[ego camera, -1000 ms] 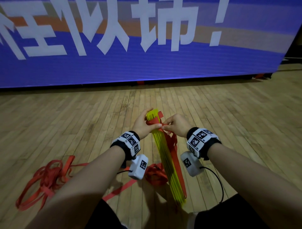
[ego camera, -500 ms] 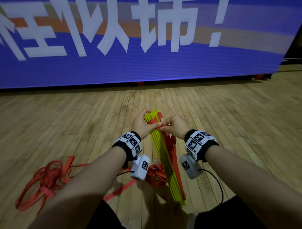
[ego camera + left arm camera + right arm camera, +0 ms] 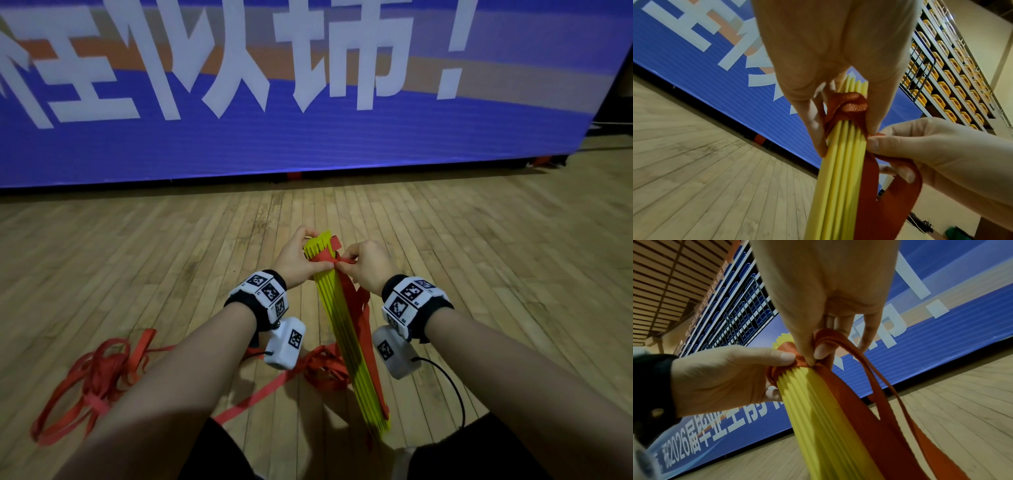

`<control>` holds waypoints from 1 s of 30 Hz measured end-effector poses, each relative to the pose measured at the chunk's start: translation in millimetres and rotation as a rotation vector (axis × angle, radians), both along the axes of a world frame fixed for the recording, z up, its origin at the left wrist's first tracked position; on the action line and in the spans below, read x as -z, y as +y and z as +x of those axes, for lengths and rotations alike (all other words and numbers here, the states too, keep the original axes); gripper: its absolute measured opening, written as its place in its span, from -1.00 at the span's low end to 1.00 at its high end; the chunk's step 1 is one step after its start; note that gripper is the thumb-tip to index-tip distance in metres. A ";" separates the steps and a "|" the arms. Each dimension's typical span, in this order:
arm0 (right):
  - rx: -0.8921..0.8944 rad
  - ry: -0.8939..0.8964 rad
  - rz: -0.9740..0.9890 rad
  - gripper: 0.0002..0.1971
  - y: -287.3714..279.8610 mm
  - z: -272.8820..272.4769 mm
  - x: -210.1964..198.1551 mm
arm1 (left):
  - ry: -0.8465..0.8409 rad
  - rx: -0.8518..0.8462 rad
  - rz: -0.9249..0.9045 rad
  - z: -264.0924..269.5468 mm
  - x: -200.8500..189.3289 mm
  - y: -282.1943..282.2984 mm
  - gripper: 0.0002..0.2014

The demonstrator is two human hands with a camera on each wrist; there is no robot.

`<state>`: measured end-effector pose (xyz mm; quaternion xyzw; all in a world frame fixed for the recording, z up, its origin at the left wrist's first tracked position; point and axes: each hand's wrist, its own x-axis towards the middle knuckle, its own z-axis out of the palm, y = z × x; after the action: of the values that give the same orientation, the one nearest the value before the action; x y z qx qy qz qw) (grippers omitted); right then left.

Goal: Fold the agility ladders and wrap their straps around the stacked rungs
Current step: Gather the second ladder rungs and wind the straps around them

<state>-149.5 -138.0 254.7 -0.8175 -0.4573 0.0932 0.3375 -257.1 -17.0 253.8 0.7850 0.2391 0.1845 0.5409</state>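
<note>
Red loose strap [image 3: 85, 383] lay in a tangled heap on the wooden floor [image 3: 137, 260], well left of the stacked rungs [image 3: 346, 342], with one run trailing across to them. Left hand [image 3: 299, 262] gripped the yellow bundle near its far end, fingers curled round it, thumb pressing the strap wrap [image 3: 323, 257] flat. Rungs stood between the forearms, near end down by the knees, far end raised. Right hand [image 3: 364, 265], just right of the rungs, pinched the strap tail between thumb and forefinger right at the wrap. Step judged: cinching or tucking the strap at the rung tops, so wrapping well underway. Next move likely needs the right hand to pull the tail snug or pass it under a turn while the left keeps the stack squeezed. Left wrist view showed the strap crossing over itself like a knot [image 3: 849, 105] against the rungs, unreadable from the head view. Right wrist view showed a doubled strap loop [image 3: 869, 356] hanging right of the rungs. Only the head view showed the heap.
</note>
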 end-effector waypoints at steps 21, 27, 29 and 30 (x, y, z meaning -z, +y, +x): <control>0.019 -0.031 -0.038 -0.85 -3.2 1.1 0.1 | -0.027 -0.020 -0.096 -2.6 2.3 -2.1 -0.30; -0.101 0.126 -0.047 -0.90 -5.8 2.9 -2.7 | -0.028 -0.064 -0.043 -1.7 1.1 -5.1 -0.35; -0.118 0.114 -0.087 -0.91 -6.7 1.9 -4.6 | -0.037 -0.084 -0.041 -1.8 1.6 -5.4 -0.38; -0.121 0.103 -0.104 -0.91 -6.7 1.0 -5.3 | -0.039 -0.091 -0.042 -2.1 1.5 -5.6 -0.38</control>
<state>-148.5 -144.7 260.1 -0.7988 -0.4827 0.1788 0.3115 -259.2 -22.6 252.3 0.7581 0.2677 0.2194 0.5527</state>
